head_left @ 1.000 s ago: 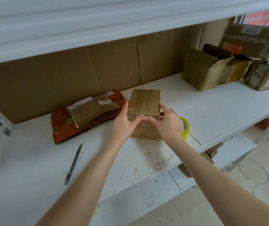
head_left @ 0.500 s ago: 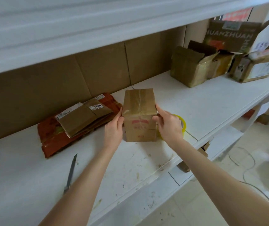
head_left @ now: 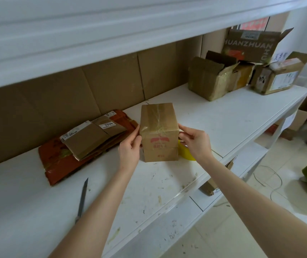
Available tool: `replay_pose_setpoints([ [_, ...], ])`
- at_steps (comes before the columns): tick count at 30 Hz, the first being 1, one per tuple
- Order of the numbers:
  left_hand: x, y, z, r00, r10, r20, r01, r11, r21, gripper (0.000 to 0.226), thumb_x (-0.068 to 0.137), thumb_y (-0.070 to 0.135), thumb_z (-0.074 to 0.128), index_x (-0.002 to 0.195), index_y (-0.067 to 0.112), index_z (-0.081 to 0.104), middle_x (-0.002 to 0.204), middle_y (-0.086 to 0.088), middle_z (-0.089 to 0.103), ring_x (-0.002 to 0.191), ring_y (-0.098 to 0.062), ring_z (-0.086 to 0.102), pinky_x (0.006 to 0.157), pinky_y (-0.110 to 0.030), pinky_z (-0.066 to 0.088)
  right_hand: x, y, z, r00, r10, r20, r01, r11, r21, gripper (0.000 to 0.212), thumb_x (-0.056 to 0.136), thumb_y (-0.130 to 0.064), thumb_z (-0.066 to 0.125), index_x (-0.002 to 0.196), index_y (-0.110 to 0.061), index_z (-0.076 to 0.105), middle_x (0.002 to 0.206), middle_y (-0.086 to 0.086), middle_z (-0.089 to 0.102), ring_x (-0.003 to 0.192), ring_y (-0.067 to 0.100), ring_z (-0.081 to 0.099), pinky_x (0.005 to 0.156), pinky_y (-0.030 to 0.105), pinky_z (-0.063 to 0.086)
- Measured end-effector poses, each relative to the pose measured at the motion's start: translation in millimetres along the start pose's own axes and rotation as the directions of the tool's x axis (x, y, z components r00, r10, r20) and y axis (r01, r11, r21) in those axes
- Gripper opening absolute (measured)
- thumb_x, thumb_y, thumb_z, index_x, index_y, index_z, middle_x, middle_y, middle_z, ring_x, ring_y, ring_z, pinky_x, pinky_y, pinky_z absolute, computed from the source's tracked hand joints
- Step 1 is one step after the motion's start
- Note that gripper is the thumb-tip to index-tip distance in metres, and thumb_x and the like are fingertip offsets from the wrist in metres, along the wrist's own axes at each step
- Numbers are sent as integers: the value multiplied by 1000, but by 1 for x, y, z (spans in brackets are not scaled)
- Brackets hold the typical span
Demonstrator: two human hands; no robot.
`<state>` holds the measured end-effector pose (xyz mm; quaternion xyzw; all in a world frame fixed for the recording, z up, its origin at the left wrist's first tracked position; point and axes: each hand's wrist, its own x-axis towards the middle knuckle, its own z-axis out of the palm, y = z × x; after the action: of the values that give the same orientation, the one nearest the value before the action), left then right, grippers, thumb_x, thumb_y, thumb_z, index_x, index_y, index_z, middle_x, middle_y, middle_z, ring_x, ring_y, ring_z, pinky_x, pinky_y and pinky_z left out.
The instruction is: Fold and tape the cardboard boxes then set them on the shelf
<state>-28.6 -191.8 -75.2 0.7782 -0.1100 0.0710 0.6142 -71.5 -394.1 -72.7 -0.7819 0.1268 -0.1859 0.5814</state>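
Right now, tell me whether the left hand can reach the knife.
Probably yes: the knife lies on bare shelf near the front edge, nothing over it; the left hand need only leave the box.

Two bare forearms reaching forward and converging, left grip [head_left: 130,148] upright with straight fingers pressed to the left side of the cardboard box [head_left: 159,118], right grip [head_left: 195,144] with fingers curled, pinching its right edge
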Motion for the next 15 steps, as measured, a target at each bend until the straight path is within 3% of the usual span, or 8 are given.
replay_pose_setpoints([
  [4, 8, -4, -3, 1000, 7, 4, -8, 999, 39, 39, 97, 14, 52, 135, 23, 50, 117, 4, 64, 96, -1, 64, 84, -24, 55, 3, -4, -4, 1000, -4, 13, 4, 1000, -29, 37, 91, -2, 61, 116, -27, 69, 70, -21, 71, 71, 0, 69, 72, 14, 55],
  [6, 10, -5, -2, 1000, -15, -4, 15, 1000, 10, 38, 97, 13, 53, 134, 22, 51, 114, 5, 64, 92, 2, 64, 81, -21, 55, 4, -3, -1, 999, 28, -24, -28, 999, -20, 32, 91, -3, 62, 113, -24, 71, 72, -18, 71, 71, 2, 70, 75, 18, 56],
  [11, 7, -6, 3, 998, -55, -16, 54, 998, -17, 38, 99, 13, 48, 136, 21, 51, 119, 0, 65, 107, -12, 62, 95, -37, 52, 1, 0, 7, 994, 68, -82, -67, 998, 18, 22, 90, -6, 63, 106, -16, 75, 80, -3, 75, 73, 6, 71, 80, 25, 58],
  [15, 6, 2, 3, 999, -48, 22, 48, 998, 31, 40, 103, 23, 39, 143, 23, 42, 137, -3, 54, 125, -20, 52, 103, -46, 45, -5, -4, 9, 995, 51, -91, -60, 993, -97, 27, 91, -8, 53, 98, -18, 77, 74, -2, 73, 77, 20, 71, 80, 34, 57],
])
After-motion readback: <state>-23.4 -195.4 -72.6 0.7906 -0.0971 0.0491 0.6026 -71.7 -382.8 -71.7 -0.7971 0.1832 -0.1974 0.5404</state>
